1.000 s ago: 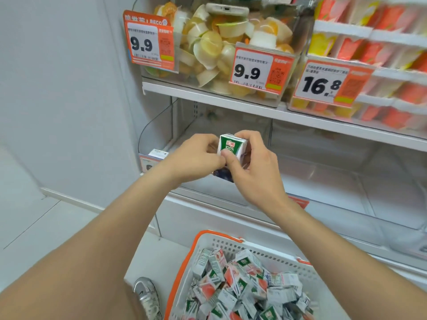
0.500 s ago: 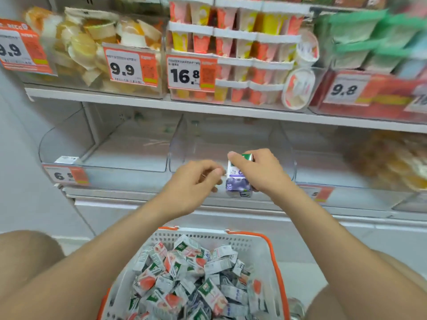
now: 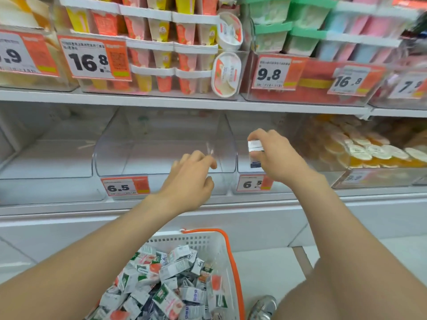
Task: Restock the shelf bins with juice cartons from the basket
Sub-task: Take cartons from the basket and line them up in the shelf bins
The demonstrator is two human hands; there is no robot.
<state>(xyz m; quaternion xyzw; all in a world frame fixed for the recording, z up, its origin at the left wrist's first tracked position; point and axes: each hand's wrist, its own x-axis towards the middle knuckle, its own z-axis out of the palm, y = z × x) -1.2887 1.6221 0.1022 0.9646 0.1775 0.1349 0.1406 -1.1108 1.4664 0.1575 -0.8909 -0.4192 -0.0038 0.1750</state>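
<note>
On the upper shelf (image 3: 161,103), at the far left, a price tag ending in 9 (image 3: 16,55) hung beside a tag reading 16.8 (image 3: 92,57); behind the second tag stood stacked cups with yellow and red contents (image 3: 161,31). Below, on the lower shelf, a clear bin (image 3: 46,158) sat at the left; next to it came a second clear bin (image 3: 108,153) with a 6.5 tag (image 3: 126,187) on its front.

The left hand (image 3: 191,179) hovered at the front right corner of this second bin; it was released, fingers loosely bent, grasping nothing.

Under the forearms the white basket (image 3: 198,241) with an orange rim stood on the floor; it was heaped with small juice cartons (image 3: 166,285) lying at all angles.

Right of the left hand a third clear bin (image 3: 245,125) carried another 6.5 tag (image 3: 251,183); the right hand (image 3: 275,155) reached into its open front, grasping a juice carton (image 3: 255,146) from above, white top up and dark lower end down; I could not tell whether the carton touched the bin floor.

A grey shoe (image 3: 263,307) showed just right of the basket; further right on the lower shelf a bin of round orange cups (image 3: 360,146) sat under tags reading 9.8 (image 3: 272,72) and 16.8 (image 3: 349,80).
</note>
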